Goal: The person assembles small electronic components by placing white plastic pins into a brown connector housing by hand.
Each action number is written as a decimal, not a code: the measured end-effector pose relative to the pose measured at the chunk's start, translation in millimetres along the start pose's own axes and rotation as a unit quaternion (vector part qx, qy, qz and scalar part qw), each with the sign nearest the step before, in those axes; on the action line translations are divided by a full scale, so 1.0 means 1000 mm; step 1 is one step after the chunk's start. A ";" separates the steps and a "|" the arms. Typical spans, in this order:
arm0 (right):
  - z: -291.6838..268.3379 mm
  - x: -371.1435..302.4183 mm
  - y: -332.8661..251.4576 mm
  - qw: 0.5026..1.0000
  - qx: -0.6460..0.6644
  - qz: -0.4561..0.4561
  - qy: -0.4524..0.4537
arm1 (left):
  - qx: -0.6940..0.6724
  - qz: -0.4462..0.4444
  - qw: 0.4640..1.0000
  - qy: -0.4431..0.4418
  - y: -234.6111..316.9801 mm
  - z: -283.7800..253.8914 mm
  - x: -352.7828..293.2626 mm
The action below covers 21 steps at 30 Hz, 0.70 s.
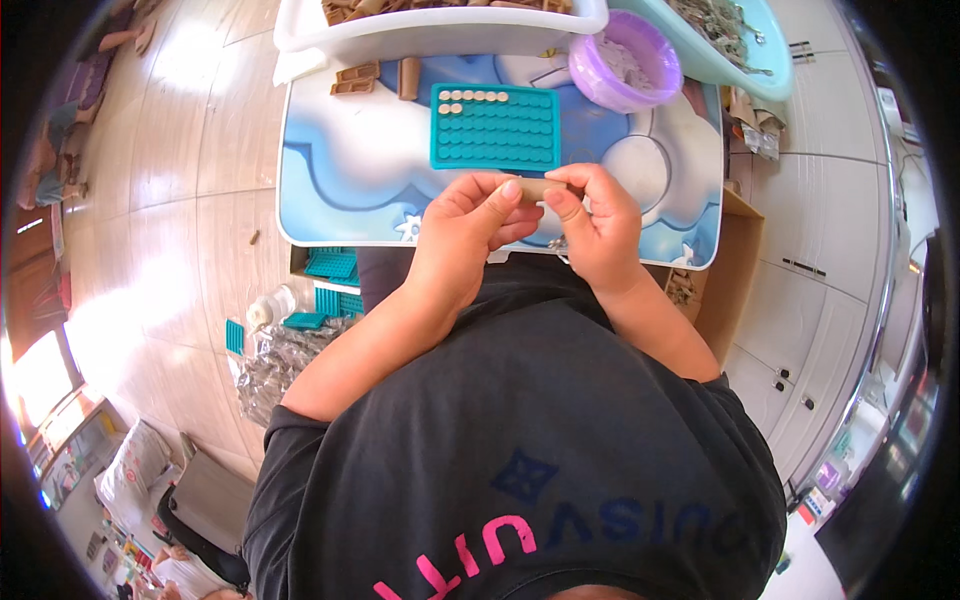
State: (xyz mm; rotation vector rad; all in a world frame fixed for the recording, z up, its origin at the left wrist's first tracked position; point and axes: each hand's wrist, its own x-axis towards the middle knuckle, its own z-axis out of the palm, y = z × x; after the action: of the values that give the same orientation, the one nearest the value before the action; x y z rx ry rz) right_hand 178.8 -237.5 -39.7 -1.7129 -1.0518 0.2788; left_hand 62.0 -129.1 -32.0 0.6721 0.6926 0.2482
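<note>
My left hand and my right hand meet over the table's near edge. Both pinch a small tan-brown piece between thumb and fingers, one hand at each end. Fingers cover its ends, so its full shape is hidden. Just beyond my hands lies a teal tray with rows of round hollows. Several pale discs fill much of its far row and the start of the second.
Brown pieces lie at the table's far left. A white tub of brown pieces, a purple basin and a light-blue tub stand along the far side. A cardboard box is at the right, below the tabletop.
</note>
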 end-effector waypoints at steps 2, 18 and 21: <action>-0.018 -0.001 0.005 0.994 0.053 0.090 0.014 | 0.042 0.008 0.999 -0.015 0.006 0.003 0.000; -0.243 -0.241 0.232 0.775 -0.230 0.528 0.260 | 0.295 0.326 0.870 0.222 0.046 -0.088 0.059; -0.248 -0.175 0.213 0.840 -0.274 0.380 0.273 | 0.302 0.330 0.863 0.236 0.043 -0.096 0.059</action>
State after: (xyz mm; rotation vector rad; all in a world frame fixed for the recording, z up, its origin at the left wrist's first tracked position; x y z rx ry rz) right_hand 341.5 -543.3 -172.0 -2.4845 0.0390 -0.0461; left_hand 43.3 -24.8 -88.8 1.4830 1.0056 0.8752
